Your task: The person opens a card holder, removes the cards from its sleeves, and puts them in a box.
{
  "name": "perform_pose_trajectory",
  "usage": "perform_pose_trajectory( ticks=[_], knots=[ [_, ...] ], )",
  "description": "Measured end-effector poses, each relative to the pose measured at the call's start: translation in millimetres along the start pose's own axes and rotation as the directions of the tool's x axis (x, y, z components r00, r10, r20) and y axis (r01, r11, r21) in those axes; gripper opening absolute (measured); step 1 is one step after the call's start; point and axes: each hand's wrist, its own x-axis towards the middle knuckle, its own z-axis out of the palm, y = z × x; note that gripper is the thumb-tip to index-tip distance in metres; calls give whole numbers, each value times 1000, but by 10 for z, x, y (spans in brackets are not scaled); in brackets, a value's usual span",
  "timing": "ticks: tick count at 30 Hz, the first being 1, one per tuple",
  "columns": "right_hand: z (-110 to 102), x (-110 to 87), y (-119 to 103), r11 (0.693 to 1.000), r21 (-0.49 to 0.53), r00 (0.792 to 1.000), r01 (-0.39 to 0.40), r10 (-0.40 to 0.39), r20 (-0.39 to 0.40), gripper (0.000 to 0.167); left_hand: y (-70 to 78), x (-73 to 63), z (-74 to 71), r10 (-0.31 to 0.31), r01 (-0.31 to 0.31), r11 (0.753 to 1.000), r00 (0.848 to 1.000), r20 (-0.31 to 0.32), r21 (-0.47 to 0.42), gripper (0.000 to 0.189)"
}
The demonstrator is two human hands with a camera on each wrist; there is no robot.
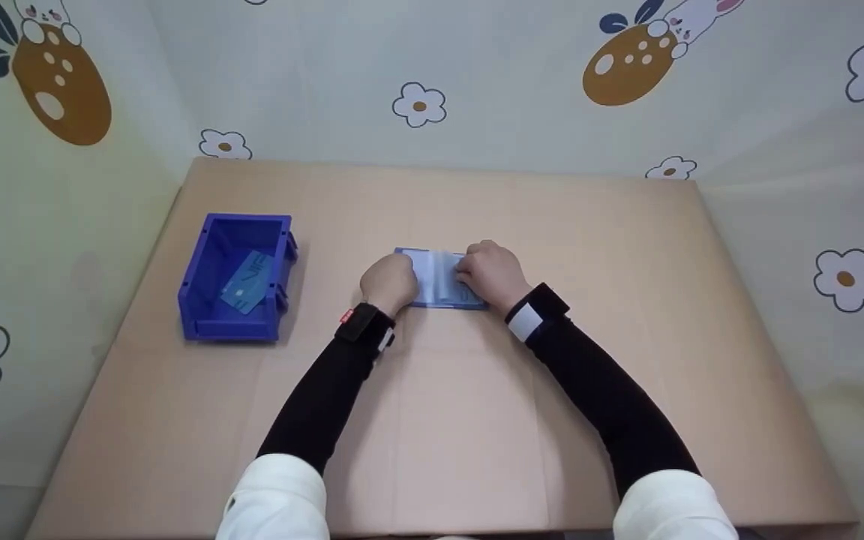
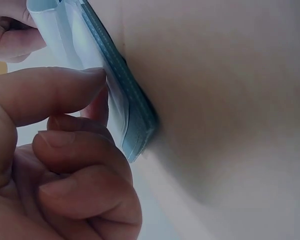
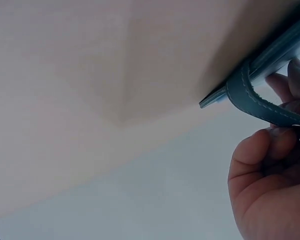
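Observation:
A blue card holder (image 1: 432, 282) with clear plastic sleeves lies spread out on the table between both hands. My left hand (image 1: 389, 283) pinches a sleeve at its left side; in the left wrist view the thumb and forefinger meet at the plastic beside the stitched cover (image 2: 121, 75), the other fingers curled. On the right side, my right hand (image 1: 493, 274) holds the sleeves with bent fingers. A stitched strap (image 3: 247, 97) loops out from the holder past these fingers in the right wrist view, and the hand partly hides the holder's right part.
To the left stands a blue plastic bin (image 1: 235, 330) with a light blue card (image 1: 250, 281) lying inside. Brown board covers the table (image 1: 469, 420). Patterned wall sheets (image 1: 507, 97) border it at the back and both sides.

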Motion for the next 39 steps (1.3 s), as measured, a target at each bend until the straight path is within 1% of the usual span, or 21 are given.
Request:
perform_pose_trajectory(
  ticks=[11,17,23,27,30,34,36,39],
  knots=[
    [39,50,-52,1000,-6,1000,4,-4,15,5,-18,-8,8,8,-8,1000,1000,-22,-5,24],
    [33,59,-77,1000,5,1000,7,-7,16,6,-20,-6,0,4,-4,1000,1000,-18,-1,21],
    [32,48,-80,1000,-16,1000,-1,1,27,9,-12,5,8,1,-1,1000,1000,-5,11,22],
    [29,45,-79,1000,-18,1000,4,-3,29,9,-7,-6,10,3,-3,1000,1000,-17,6,22],
    [38,46,-69,1000,-6,1000,3,-3,22,9,4,-26,-3,26,-26,1000,999,-44,-2,20],
    [54,46,-59,1000,4,1000,2,-2,15,9,52,-63,-57,67,-69,997,995,-74,-25,15],
    [55,47,-61,1000,8,1000,-1,1,14,10,91,-86,-84,97,-100,994,992,-85,-36,15],
    [54,45,-66,1000,13,1000,-2,2,12,10,155,-126,-100,151,-158,986,983,-106,-53,16]
  ],
)
